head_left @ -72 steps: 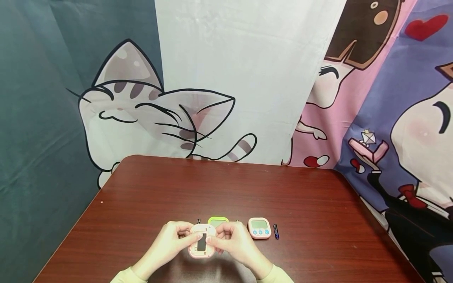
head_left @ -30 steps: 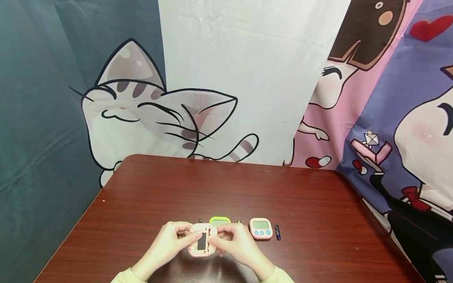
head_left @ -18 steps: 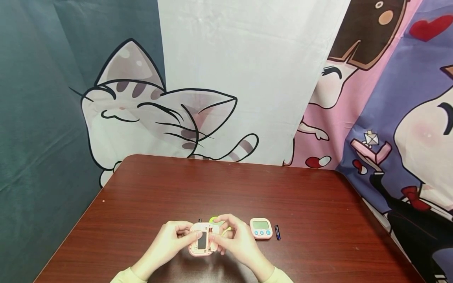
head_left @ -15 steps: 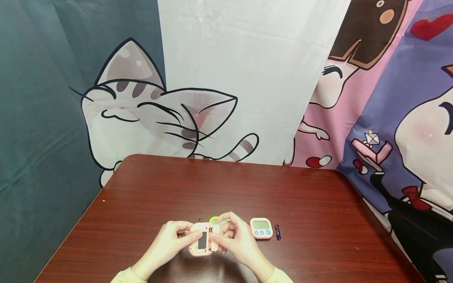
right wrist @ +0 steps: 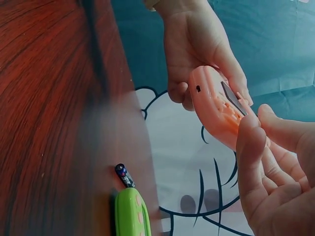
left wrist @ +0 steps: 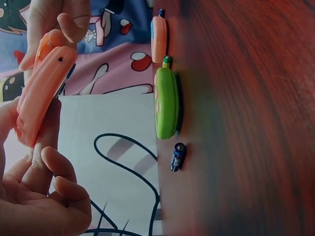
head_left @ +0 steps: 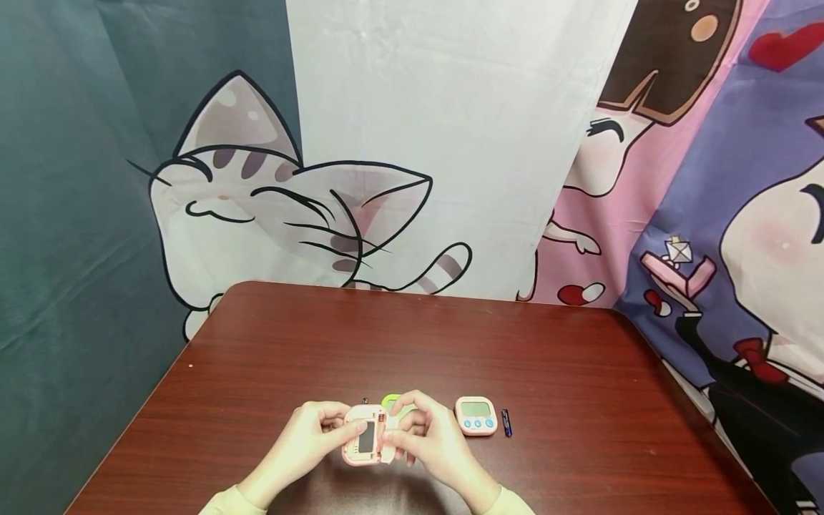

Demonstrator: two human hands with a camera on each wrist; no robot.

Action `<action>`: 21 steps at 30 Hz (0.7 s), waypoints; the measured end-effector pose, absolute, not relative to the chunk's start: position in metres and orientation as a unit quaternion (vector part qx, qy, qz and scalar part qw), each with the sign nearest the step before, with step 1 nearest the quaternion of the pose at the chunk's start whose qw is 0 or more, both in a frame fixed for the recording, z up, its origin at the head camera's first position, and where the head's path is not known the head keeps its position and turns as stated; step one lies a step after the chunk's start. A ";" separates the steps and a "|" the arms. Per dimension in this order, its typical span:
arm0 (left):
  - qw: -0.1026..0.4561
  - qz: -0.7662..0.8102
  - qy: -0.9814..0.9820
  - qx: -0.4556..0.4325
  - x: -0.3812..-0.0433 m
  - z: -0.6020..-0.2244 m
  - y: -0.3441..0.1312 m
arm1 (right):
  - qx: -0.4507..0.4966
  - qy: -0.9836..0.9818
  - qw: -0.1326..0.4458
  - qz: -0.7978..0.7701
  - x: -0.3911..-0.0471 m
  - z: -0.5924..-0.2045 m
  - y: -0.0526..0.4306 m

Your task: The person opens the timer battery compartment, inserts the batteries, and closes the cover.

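Note:
Back side up, a pink kitchen timer (head_left: 352,452) is held above the near part of the table. My left hand (head_left: 320,431) grips its left side, thumb on the back by a dark strip. On its right edge, my right hand (head_left: 430,438) pinches the whitish battery cover (head_left: 388,453), which stands tilted away from the body. An exposed battery compartment (head_left: 382,420) shows beside the cover. The left wrist view shows the timer (left wrist: 39,103) edge-on between both hands. In the right wrist view, right fingers cover part of the timer (right wrist: 209,101).
Behind the hands lies a green timer (head_left: 390,400), partly hidden. A second pink timer (head_left: 476,417) lies face up to the right, with a blue battery (head_left: 506,423) beside it. Another battery (left wrist: 178,157) lies left of the green timer, and one (left wrist: 167,61) at its other side.
My right thumb has moved rightward and the battery cover has come away from the timer's back, tilting up and uncovering the compartment. My right index finger has lifted. The left hand keeps its grip.

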State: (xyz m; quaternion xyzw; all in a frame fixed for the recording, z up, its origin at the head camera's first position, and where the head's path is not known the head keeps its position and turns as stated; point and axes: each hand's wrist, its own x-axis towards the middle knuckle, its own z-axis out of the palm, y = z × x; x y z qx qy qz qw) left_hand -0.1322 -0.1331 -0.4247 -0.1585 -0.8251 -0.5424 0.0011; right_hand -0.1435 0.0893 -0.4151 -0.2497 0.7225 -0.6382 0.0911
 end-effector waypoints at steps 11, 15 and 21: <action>0.009 -0.526 -0.838 -0.145 -0.132 -0.425 -0.139 | -0.223 0.776 0.087 -0.583 -0.145 -0.414 0.092; 0.024 -0.523 -0.841 -0.136 -0.132 -0.424 -0.144 | -0.229 0.772 0.125 -0.579 -0.145 -0.420 0.092; 0.030 -0.522 -0.845 -0.114 -0.134 -0.424 -0.152 | -0.265 0.783 0.160 -0.540 -0.141 -0.430 0.093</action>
